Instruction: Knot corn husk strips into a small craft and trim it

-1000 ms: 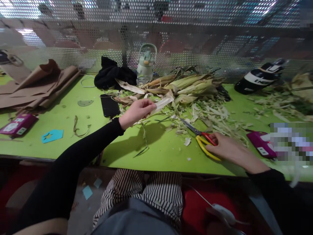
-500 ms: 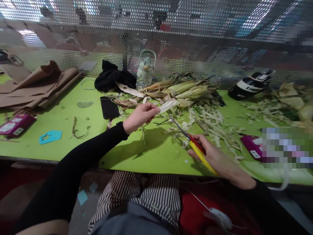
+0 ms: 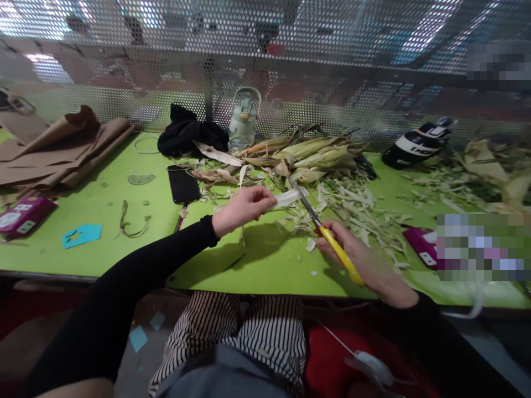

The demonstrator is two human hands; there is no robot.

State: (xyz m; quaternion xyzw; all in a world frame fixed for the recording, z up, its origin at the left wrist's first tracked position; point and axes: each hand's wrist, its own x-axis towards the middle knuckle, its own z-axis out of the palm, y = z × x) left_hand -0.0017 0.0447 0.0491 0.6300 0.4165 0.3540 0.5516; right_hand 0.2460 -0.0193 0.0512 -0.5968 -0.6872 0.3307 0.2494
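The left grip point(image 3: 244, 209) is closed on one end of a pale strip point(image 3: 290, 197), pinched between thumb and fingers over the green tabletop point(image 3: 269, 271). The strip's other end points away from this grip, toward the right. The right grip point(image 3: 367, 265) is wrapped around the handles of the scissors point(image 3: 342, 257), the yellow one uppermost. Their blades reach forward and left from that grip and cross the strip's far end in the view; whether they touch it, I cannot tell.

Beyond both grips lies a pile of husks point(image 3: 323, 157), with shreds point(image 3: 360, 204) spread between it and the right grip. Just beyond the left grip and to its left is a phone point(image 3: 183, 185); farther past that sit a black cloth point(image 3: 193, 137) and, beside it, a clear green-topped bottle point(image 3: 244, 119). Well to the left grip's left are a dried stalk point(image 3: 133, 228), a protractor point(image 3: 141, 179), a blue card point(image 3: 82, 236) with a star-shaped hole, a purple box point(image 3: 27, 215) and brown paper point(image 3: 62, 146). To the right grip's right is a second box point(image 3: 421, 246), also purple, partly hidden by blurring; beyond that grip, farther right, a black flask point(image 3: 417, 146) leans over at a tilt.
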